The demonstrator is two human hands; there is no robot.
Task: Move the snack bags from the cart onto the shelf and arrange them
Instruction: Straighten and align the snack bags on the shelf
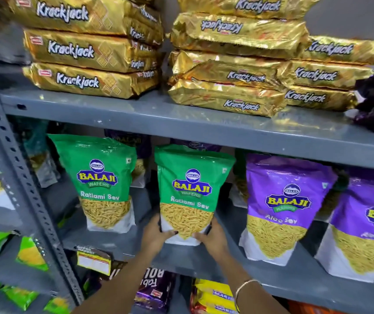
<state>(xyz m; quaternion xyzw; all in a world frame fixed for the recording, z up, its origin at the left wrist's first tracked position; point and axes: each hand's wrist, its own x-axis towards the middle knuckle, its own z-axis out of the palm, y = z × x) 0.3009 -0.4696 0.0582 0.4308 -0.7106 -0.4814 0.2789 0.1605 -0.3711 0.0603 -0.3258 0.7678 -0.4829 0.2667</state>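
A green Balaji Ratlami Sev bag stands upright on the middle grey shelf. My left hand grips its lower left corner and my right hand grips its lower right corner. A second green Ratlami Sev bag stands to its left, apart from it. On the right stand two purple Aloo Sev bags, the far one cut off by the frame edge. The cart is out of view.
Gold Krackjack packs lie stacked on the upper shelf, with more stacks to the right. More bags stand behind the front row. A perforated shelf post rises at left. Purple and yellow packs sit on the shelf below.
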